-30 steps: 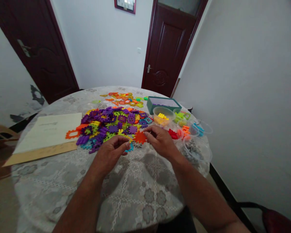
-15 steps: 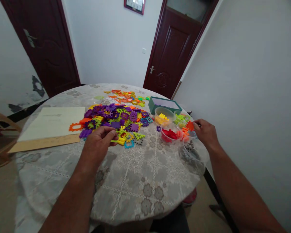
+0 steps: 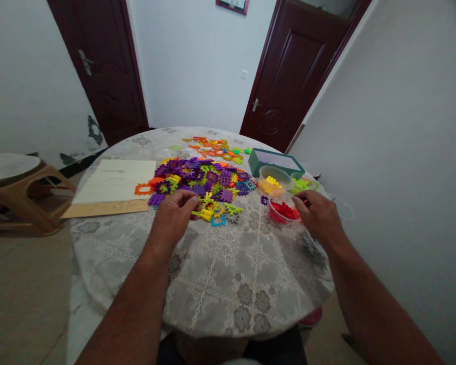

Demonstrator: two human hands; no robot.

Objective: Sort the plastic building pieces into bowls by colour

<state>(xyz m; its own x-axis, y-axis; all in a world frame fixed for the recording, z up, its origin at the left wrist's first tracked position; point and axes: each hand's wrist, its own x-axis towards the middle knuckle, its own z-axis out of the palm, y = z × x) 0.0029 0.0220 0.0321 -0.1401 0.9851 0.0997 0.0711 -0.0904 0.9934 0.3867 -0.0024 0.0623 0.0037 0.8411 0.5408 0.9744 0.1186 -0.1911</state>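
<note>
Can't tell either grip: left hand (image 3: 178,213) centre-left; right hand (image 3: 316,214) centre-right, near clear round plastic tub (image 3: 276,196); don't snag its rim.

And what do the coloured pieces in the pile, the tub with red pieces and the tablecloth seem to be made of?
Coloured pieces: probably moulded plastic, smooth-looking; solid, even colours and repeated toothed outlines suggest it.
Tub: likely smooth, clear plastic; the red pieces show through its wall.
Tablecloth: apparently matt, patterned fabric, as it drapes down, though a coated cloth is possible.
</note>
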